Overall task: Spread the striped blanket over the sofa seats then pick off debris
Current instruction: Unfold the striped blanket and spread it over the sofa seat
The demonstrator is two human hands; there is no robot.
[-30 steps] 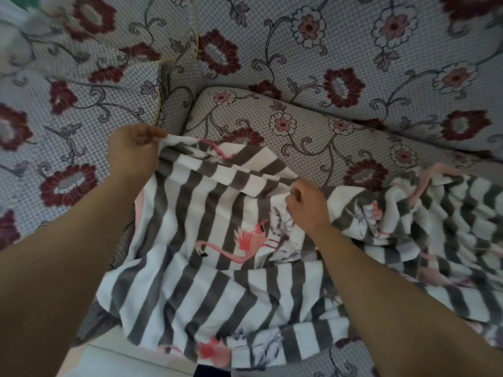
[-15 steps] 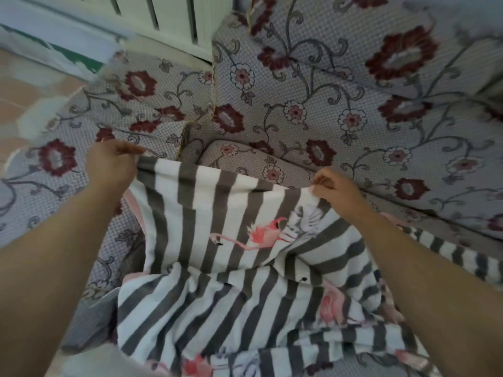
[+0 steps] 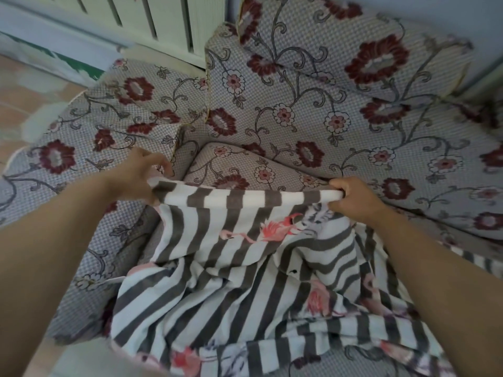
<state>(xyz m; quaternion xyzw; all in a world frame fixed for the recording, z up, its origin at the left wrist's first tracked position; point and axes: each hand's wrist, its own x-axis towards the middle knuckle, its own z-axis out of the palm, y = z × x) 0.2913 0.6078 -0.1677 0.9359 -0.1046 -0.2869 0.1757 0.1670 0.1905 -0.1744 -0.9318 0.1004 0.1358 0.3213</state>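
Two hands pinch the blanket (image 3: 245, 254) edge taut: left hand (image 3: 136, 175) at 9 o'clock, right hand (image 3: 351, 198) at 3. Blanket's lower part lies rumpled on the sofa (image 3: 299, 118) seat.

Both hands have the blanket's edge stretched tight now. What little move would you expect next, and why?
Probably carrying that edge forward toward the backrest. The left hand and right hand hold the striped blanket taut between them, but bare seat cushion shows beyond the edge, and the rest lies bunched in front.
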